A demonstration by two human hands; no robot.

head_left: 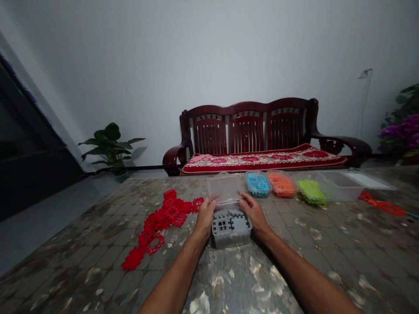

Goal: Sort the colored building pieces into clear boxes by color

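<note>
A clear plastic box [233, 239] full of grey interlocking pieces [231, 221] stands on the table in front of me. Its clear lid [225, 187] is raised at the far side, tilted up behind the pieces. My left hand [205, 214] grips the lid's lower left corner, with the wrist beside the box. At the opposite corner, my right hand [254, 213] holds the lid between thumb and fingers. Some fingertips are blurred or seen only through the clear plastic. Red interlocking pieces [163, 218] lie in a loose pile left of my left hand.
Beyond my right hand stand boxes of blue pieces [258, 183] and orange pieces [281, 183]. Green pieces [310, 192] lie near a large clear container [340, 187]. Orange-red items [386, 206] rest at far right. A wooden bench [247, 131] stands behind the patterned table [108, 235].
</note>
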